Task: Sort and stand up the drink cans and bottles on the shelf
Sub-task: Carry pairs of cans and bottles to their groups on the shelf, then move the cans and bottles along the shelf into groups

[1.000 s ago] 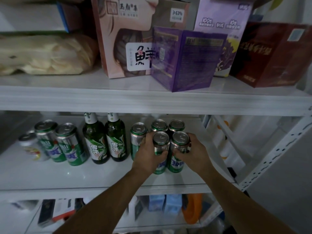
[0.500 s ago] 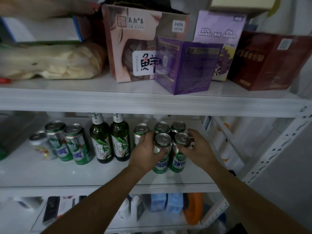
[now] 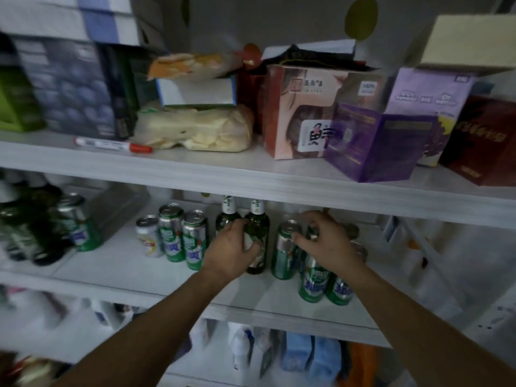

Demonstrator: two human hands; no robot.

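On the middle shelf (image 3: 139,275) stand two green glass bottles (image 3: 258,219). My left hand (image 3: 233,248) grips the right-hand bottle, thumb across its label, and hides the lower body of the other bottle. To the right is a cluster of upright green cans (image 3: 284,252). My right hand (image 3: 328,243) lies over the cluster's top, fingers curled down round a rear can whose rim shows by the thumb. Two front cans (image 3: 312,280) stand below that hand. Left of the bottles stand two green cans (image 3: 183,236) and a white can (image 3: 148,237).
At the far left, blurred, are dark bottles (image 3: 28,227) and another green can (image 3: 79,223). The upper shelf (image 3: 251,177) carries boxes, a bag and a red-capped marker (image 3: 111,145) close above the bottle tops. Packages sit on the shelf below.
My left hand has left the can cluster and moved left onto the bottles. My right hand has shifted from the side of the front can to the top of the cluster. The view tilted upward.
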